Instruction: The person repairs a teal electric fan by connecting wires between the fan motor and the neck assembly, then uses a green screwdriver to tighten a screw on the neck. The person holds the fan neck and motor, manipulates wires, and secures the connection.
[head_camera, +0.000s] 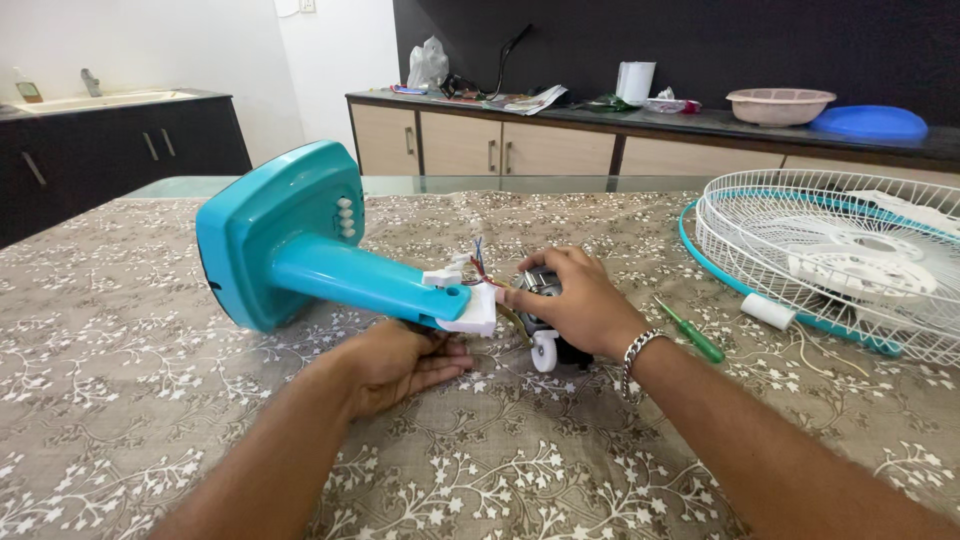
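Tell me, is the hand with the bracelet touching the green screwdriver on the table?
Apart. The head view shows the right hand gripping the dark motor, while the green screwdriver lies on the tablecloth beyond the wrist, with patterned cloth plainly visible between them.
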